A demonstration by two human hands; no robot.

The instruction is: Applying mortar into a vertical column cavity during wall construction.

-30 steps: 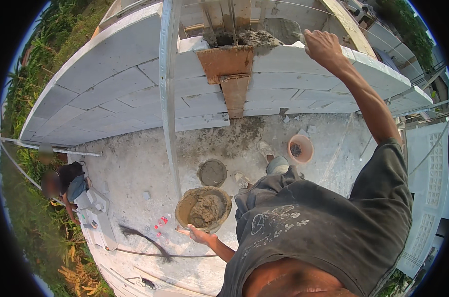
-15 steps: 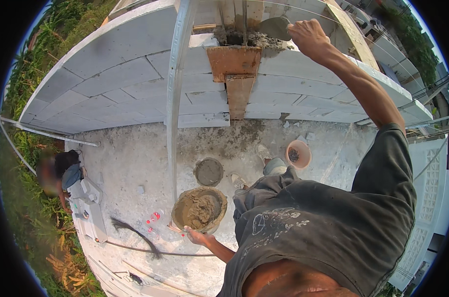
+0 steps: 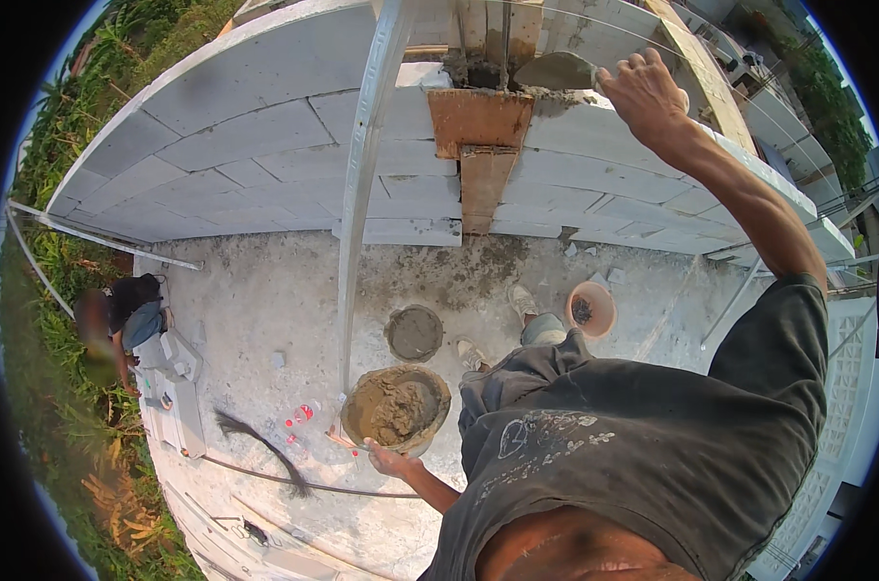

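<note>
My right hand [image 3: 645, 95] is closed around the handle of a trowel [image 3: 558, 72] at the top of the block wall. The trowel's grey, mortar-coated blade lies over the wall top, just right of the column opening [image 3: 482, 74] with its upright steel bars. Low in the view, my left hand [image 3: 391, 459] grips the lower rim of a bucket [image 3: 439, 426]. A heap of wet brown mortar [image 3: 398, 409] fills much of it. Brown boards [image 3: 479, 121] cover the front of the column gap below the trowel.
A pale metal post [image 3: 360, 165] stands before the white block wall [image 3: 285, 143]. On the floor are a round container of grey mortar [image 3: 414, 333], a pinkish bucket [image 3: 600, 308], block scraps and a dark brush-like bundle [image 3: 265, 448]. Another person [image 3: 135, 305] crouches at the far left.
The view has shifted, so the wall and post appear further right. My right hand has drawn the trowel slightly right and nearer, its blade now over the mortar beside the column. My left hand keeps its grip.
</note>
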